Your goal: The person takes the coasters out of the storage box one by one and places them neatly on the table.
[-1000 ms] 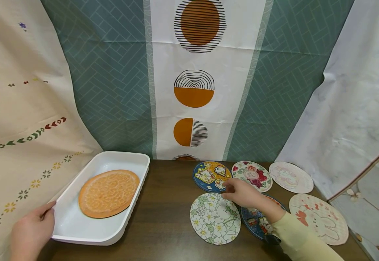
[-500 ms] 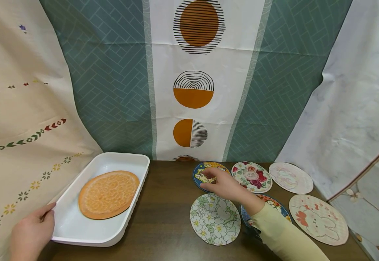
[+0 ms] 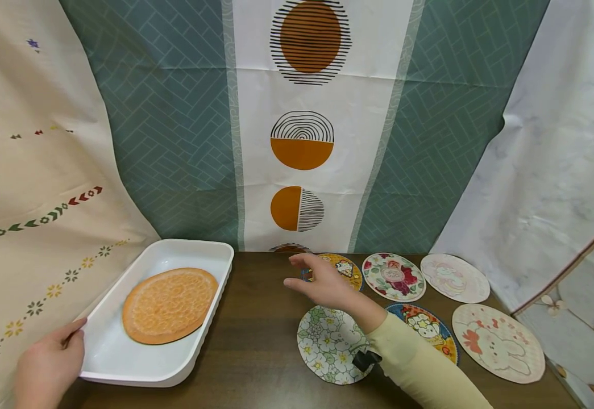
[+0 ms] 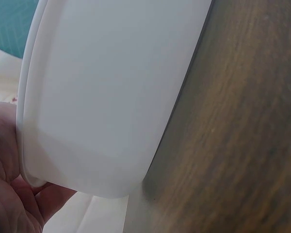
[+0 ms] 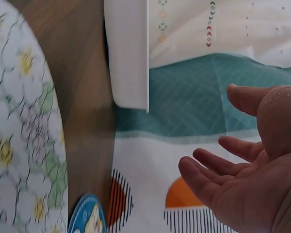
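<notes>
At the left, my left hand [image 3: 51,363] grips the near left rim of a deep white plastic tray [image 3: 103,353]. In the left wrist view, fingers [image 4: 53,199] curl under the corner of the tray [image 4: 111,97]. Inside the tray lies a round mat with an orange-slice print [image 3: 170,307]. My right hand [image 3: 322,284] is over the table with fingers apart, and the right wrist view shows nothing in its palm. It partly covers a blue and yellow round mat [image 3: 345,270]. A white-flowered green mat [image 3: 327,349] lies nearer, partly under the forearm.
To the right lie more round mats: a rose-printed one [image 3: 394,277], a pale one [image 3: 455,278], a bunny one [image 3: 498,343] and a blue and orange one [image 3: 430,329]. Brown table [image 3: 256,341] separates tray and mats. A patterned cloth [image 3: 297,142] hangs along the back.
My right hand has moved left and slightly up across the blue and yellow mat, its fingers spreading wider. The left hand and the tray have stayed in place.
</notes>
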`<state>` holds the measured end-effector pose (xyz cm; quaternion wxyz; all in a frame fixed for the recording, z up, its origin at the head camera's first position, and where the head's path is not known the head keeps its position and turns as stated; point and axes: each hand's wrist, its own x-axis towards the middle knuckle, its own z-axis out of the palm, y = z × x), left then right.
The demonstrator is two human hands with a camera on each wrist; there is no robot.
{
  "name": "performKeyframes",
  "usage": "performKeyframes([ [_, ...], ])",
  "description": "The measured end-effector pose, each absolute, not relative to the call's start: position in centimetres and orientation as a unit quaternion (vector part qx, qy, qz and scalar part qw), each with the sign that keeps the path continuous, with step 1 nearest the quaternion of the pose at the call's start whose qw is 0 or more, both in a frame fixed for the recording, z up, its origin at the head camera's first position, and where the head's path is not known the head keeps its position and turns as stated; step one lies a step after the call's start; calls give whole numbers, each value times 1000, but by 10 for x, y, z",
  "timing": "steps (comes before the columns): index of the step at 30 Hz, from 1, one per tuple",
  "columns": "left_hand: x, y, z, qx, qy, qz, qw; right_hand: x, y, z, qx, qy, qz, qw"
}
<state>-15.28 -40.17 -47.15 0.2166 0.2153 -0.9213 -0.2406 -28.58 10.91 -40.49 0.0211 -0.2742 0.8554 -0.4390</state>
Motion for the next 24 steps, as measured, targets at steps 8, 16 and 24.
performKeyframes([
  [8,-152,-401,-470,216,-923,-239,210,-281,81,-402,-288,843,-452,40],
  [16,-153,-401,-470,222,-922,-241,207,-279,50,-407,-314,827,-465,42],
  [24,-154,-401,-470,232,-919,-247,202,-275,20,-414,-322,823,-464,49],
])
